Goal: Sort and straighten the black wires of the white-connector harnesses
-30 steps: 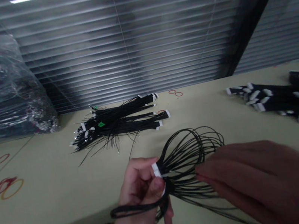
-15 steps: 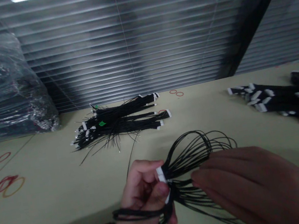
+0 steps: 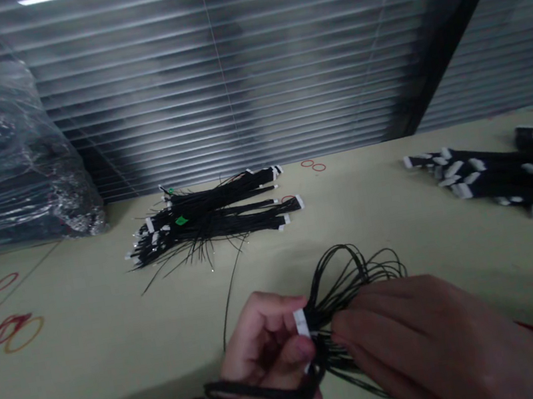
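Observation:
My left hand pinches the white connector end of a black wire harness between thumb and fingers. From the connector, many thin black wires fan to the right and loop upward. A thicker black loop hangs over my left wrist. My right hand lies across the wires just right of the connector, fingers together and bent around them. Its fingertips are close to the connector, and its palm side is hidden.
A bundle of black wire harnesses lies at mid-table, with green tags. More harnesses with white connectors lie at right. A clear plastic bag stands at left. Rubber bands lie on the table. Window blinds are behind.
My right hand has slid left along the wires, closer to the connector. My left hand and the connector have shifted slightly right and down.

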Demonstrator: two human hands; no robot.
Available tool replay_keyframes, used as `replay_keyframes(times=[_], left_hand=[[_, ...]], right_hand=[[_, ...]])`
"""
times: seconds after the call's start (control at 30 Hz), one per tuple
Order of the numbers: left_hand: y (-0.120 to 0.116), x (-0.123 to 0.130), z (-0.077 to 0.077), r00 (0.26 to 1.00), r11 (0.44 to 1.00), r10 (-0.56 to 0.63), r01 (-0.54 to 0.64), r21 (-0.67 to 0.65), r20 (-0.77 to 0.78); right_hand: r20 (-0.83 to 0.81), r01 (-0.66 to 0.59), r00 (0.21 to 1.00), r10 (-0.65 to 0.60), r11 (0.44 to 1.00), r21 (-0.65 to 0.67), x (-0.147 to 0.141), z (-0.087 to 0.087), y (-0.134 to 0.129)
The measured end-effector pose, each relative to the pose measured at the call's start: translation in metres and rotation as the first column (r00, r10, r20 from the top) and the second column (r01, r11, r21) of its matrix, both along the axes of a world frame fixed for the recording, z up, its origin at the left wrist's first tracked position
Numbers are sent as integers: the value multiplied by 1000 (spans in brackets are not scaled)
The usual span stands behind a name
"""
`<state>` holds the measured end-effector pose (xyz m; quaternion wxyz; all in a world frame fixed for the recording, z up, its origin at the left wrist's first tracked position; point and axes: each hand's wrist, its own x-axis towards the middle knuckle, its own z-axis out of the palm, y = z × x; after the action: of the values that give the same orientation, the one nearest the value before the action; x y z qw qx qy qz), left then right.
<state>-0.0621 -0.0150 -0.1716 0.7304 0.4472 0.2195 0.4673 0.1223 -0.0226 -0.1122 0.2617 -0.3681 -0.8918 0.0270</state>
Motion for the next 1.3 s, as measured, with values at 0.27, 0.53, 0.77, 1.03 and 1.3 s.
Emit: replay_keyframes(times=[0.27,0.53,0.77,1.03,1.3], left_hand=[[-1,0,0,1000,999,-26,25,26,14],[1,3,2,1000,1000,-6,6,-24,-28],[12,6,13,980,980,128,-149,-132,-154],[10,5,17,976,979,126,-151,-138,-175],[11,5,14,978,984,127,-145,-103,-168]], right_hand=[[0,-6,1000,6,999,-34,-1,0,1],[53,-3,999,0,998,55,-9,-6,3],[91,78,991,-99,975,210,7,9,3],[166,56,985,-42,995,-78,-5,-18,-11],[108,183,981,-161,951,-249,-7,-5,-2]])
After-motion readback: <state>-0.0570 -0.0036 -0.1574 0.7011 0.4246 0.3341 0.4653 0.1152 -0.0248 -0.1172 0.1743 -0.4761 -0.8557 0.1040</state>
